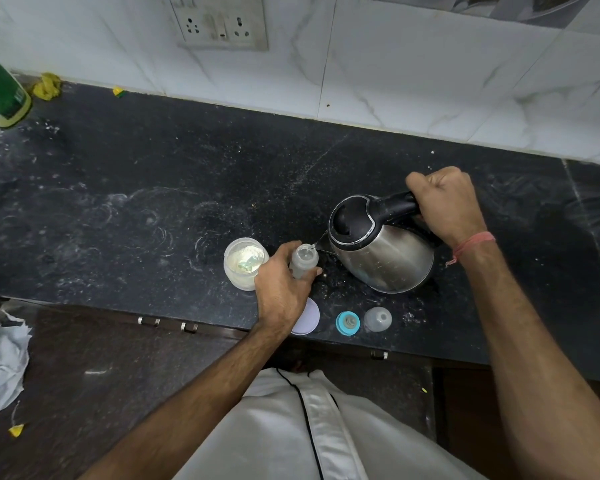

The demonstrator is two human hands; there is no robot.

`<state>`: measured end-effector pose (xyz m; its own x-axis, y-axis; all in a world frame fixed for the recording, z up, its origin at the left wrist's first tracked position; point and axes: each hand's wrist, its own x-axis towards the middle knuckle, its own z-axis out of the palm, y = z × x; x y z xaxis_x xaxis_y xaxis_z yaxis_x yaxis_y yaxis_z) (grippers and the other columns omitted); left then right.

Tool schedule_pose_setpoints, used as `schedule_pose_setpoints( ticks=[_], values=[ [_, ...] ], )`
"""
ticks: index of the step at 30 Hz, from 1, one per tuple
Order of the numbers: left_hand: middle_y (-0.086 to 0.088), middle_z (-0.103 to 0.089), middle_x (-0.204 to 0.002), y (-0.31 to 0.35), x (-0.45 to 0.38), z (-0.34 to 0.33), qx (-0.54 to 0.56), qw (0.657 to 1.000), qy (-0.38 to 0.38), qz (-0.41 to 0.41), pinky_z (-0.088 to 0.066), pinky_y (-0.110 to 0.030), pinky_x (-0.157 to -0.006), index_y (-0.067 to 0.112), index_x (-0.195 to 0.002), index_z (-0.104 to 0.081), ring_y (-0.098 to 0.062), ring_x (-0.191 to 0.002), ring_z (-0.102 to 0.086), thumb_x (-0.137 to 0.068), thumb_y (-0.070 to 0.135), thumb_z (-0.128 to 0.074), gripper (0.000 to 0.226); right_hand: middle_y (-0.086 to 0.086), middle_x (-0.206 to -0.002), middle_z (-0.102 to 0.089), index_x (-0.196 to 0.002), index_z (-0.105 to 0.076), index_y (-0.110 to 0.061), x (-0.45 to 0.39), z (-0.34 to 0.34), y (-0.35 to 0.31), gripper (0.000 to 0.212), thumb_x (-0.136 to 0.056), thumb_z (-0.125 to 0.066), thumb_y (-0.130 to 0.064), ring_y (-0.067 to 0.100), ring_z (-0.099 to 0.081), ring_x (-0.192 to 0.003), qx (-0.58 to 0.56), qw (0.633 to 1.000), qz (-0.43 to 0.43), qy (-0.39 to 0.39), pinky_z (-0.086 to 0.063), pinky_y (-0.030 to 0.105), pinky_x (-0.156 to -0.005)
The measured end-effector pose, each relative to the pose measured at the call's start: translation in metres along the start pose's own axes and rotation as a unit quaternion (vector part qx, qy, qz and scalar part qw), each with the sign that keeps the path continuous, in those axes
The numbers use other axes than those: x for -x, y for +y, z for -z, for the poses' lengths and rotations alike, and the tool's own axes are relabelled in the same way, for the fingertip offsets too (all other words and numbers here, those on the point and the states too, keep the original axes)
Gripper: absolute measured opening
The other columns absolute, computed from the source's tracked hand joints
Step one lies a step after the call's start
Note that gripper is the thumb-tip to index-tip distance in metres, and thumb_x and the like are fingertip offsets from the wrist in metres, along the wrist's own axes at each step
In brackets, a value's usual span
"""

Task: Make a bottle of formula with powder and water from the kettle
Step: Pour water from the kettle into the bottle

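Around the small translucent plastic baby bottle (303, 259), left hand (284, 289) wrapped closed and steadying it upright on the speckled black stone counter (153, 188); at three o'clock, right hand (447, 206) fisted on the black handle of the tilted stainless-steel kettle (378, 247), spout touching the bottle mouth, thin stream running in. Likely trouble: overshooting the narrow neck, scalding the left fingers (314, 271). At nine o'clock, open white powder jar (245, 263); no legible writing anywhere.
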<state>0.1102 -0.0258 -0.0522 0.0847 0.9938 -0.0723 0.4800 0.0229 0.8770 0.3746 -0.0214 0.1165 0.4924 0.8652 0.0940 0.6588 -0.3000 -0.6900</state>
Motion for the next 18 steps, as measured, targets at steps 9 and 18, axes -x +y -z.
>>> schedule_pose_setpoints(
  ticks=[9,18],
  values=[
    [0.019,-0.082,-0.115,0.0028,0.0017,0.0021,0.020,1.000,-0.003,0.006,-0.067,-0.042,-0.094,0.037,-0.134,-0.070,-0.004,-0.106,-0.079,-0.080,0.060,-0.087,0.061,0.009,-0.050,-0.036,-0.053,-0.042,0.003,0.0012,-0.0020,-0.0064,0.053,-0.089,-0.060,-0.031,0.025,-0.034,-0.051,0.013,1.000,0.011,0.010,-0.043,0.038,-0.062],
    [0.015,-0.082,-0.116,0.0032,0.0010,0.0047,-0.003,1.000,0.011,0.006,-0.066,-0.042,-0.096,0.031,-0.136,-0.072,-0.007,-0.108,-0.078,-0.085,0.041,-0.098,0.059,0.006,-0.048,-0.035,-0.046,-0.040,-0.006,0.0029,-0.0032,-0.0096,0.054,-0.090,-0.061,-0.031,0.024,-0.033,-0.049,0.016,1.000,0.015,0.006,-0.043,0.036,-0.061]
  ],
)
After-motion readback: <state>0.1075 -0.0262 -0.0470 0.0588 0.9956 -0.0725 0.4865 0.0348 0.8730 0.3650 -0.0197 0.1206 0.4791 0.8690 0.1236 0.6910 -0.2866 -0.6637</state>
